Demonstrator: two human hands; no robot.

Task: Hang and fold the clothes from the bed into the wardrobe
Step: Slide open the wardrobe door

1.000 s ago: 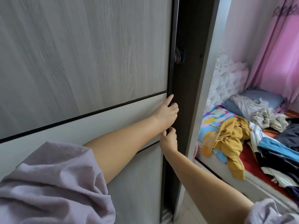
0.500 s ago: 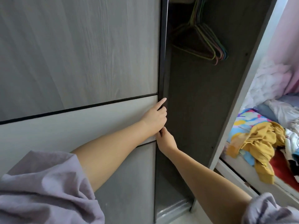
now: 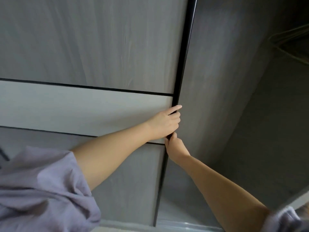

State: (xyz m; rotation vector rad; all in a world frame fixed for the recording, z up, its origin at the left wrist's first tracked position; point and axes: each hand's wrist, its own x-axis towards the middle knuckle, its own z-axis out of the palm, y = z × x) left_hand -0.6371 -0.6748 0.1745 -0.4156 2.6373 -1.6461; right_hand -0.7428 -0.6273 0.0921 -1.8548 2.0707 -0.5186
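The grey sliding wardrobe door (image 3: 93, 47) with a pale middle band fills the left of the view. My left hand (image 3: 164, 123) grips its black right edge, index finger stretched up along the edge. Just below, my right hand (image 3: 174, 147) holds the same edge from the inside, fingers curled round it. Beyond the door the dark wardrobe interior (image 3: 234, 114) stands open. Empty hangers (image 3: 291, 46) show dimly at the upper right. The bed and the clothes are out of view.
The wardrobe's bottom track (image 3: 184, 221) runs along the floor below the opening. A pale strip of the wardrobe's side frame (image 3: 301, 200) shows at the lower right.
Both hands have slid the door leftward, widening the opening. The view swung left, so the bed with its clothes left the frame and only the hangers' edge remains.
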